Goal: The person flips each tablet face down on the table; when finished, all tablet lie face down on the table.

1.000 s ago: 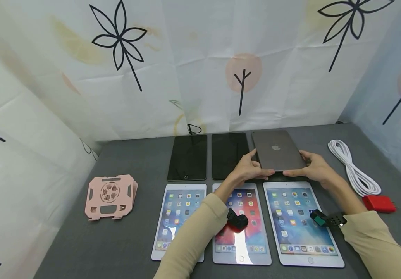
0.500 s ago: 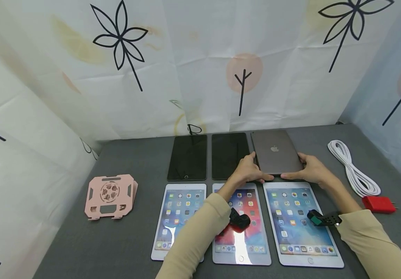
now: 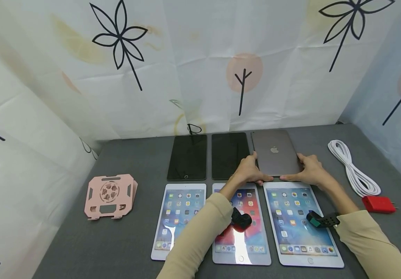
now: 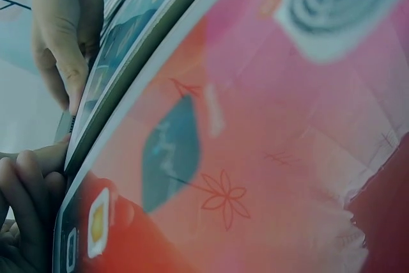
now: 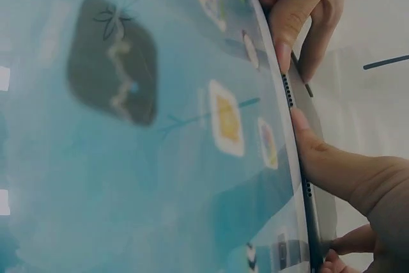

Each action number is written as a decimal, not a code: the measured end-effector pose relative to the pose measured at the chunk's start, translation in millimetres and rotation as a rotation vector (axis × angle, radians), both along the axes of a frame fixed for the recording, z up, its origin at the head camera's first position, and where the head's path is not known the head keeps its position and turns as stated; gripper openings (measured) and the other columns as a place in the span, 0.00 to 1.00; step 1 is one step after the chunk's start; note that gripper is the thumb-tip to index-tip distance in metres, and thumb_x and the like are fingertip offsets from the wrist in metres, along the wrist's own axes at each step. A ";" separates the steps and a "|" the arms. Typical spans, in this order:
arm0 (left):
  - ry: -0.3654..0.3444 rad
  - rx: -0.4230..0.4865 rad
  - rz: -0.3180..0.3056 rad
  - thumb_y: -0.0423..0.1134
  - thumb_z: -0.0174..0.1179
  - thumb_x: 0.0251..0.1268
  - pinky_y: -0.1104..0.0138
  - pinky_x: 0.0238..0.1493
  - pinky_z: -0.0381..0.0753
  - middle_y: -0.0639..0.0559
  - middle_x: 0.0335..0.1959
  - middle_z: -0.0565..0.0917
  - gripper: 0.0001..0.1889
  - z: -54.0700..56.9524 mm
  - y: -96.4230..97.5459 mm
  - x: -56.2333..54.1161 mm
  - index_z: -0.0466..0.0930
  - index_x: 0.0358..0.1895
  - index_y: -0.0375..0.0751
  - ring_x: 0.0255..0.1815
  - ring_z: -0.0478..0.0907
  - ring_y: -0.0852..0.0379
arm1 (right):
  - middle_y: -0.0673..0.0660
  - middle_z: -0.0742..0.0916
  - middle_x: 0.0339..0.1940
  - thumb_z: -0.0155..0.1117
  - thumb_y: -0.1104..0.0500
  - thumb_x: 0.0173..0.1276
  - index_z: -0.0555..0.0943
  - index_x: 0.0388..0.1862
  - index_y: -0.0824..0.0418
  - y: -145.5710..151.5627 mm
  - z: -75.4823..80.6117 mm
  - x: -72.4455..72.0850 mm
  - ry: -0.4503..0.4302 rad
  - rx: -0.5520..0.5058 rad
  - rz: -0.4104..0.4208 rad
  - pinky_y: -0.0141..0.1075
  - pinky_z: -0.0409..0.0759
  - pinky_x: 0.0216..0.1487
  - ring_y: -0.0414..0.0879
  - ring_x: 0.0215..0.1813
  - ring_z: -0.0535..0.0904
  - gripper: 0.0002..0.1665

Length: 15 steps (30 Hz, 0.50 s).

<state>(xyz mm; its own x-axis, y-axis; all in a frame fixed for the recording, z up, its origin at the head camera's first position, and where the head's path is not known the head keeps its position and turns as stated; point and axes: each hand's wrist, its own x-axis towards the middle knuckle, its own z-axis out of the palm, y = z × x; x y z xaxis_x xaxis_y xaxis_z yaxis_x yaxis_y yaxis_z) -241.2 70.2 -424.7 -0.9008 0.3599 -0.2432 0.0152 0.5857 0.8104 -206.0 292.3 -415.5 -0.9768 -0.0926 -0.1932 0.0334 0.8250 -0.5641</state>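
A grey tablet with an apple logo lies back side up in the far row, at its right end. My left hand holds its near left corner, thumb along the near edge and a finger at the left side. At the opposite near corner my right hand holds it the same way. Both thumbs meet the tablet's thin edge, where small speaker holes show in the right wrist view. Just in front of the hands lies a white tablet with its screen lit.
Two dark-screened tablets, a left one and a middle one, lie beside the grey one. Two lit white tablets are under and beside my left forearm. A pink stand, coiled white cable and red charger flank them.
The grey tablet has shifted slightly toward me and a little left, both hands moving with it. The other tablets have stayed put.
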 end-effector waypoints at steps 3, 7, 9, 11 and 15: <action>-0.004 -0.004 -0.007 0.44 0.80 0.52 0.78 0.35 0.76 0.45 0.22 0.87 0.59 0.1 -0.1 0.4 0.48 0.83 0.42 0.09 0.73 0.66 | 0.91 0.57 0.69 0.80 0.39 0.56 0.45 0.77 0.84 -1.1 0.2 -0.2 -0.002 0.022 0.006 0.76 0.63 0.63 0.88 0.68 0.55 0.76; 0.025 -0.046 -0.007 0.46 0.81 0.51 0.78 0.49 0.77 0.49 0.21 0.86 0.60 -0.7 0.8 0.2 0.49 0.83 0.42 0.09 0.72 0.67 | 0.90 0.54 0.70 0.79 0.39 0.57 0.43 0.78 0.82 -0.9 0.6 1.0 -0.026 0.023 -0.004 0.77 0.60 0.64 0.88 0.69 0.52 0.76; 0.039 -0.068 -0.011 0.47 0.81 0.51 0.77 0.54 0.77 0.52 0.18 0.83 0.60 -1.2 0.9 0.0 0.49 0.83 0.43 0.09 0.72 0.67 | 0.89 0.54 0.70 0.79 0.38 0.57 0.42 0.78 0.82 -0.8 0.5 1.7 -0.034 0.019 -0.009 0.76 0.60 0.63 0.87 0.68 0.52 0.76; 0.051 -0.083 -0.018 0.48 0.80 0.51 0.76 0.57 0.77 0.55 0.13 0.80 0.60 -1.6 0.6 -0.2 0.49 0.83 0.42 0.09 0.72 0.67 | 0.88 0.54 0.69 0.78 0.38 0.58 0.42 0.78 0.81 -0.7 0.6 2.0 -0.042 0.014 -0.011 0.76 0.60 0.63 0.86 0.68 0.53 0.76; 0.088 -0.122 -0.029 0.51 0.80 0.51 0.73 0.61 0.77 0.58 0.08 0.75 0.60 -1.5 0.2 -0.4 0.50 0.83 0.41 0.11 0.74 0.67 | 0.88 0.51 0.70 0.77 0.38 0.59 0.40 0.78 0.81 -0.1 1.0 1.3 -0.062 -0.003 -0.009 0.77 0.59 0.63 0.86 0.68 0.50 0.75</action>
<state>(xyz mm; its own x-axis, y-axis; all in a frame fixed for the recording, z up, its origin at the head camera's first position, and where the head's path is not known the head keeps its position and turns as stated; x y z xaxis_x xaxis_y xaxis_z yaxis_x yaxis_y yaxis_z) -241.6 70.4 -426.2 -0.9101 0.3589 -0.2072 0.1018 0.6783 0.7277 -204.6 292.2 -414.5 -0.9637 -0.0847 -0.2531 0.0757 0.8227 -0.5634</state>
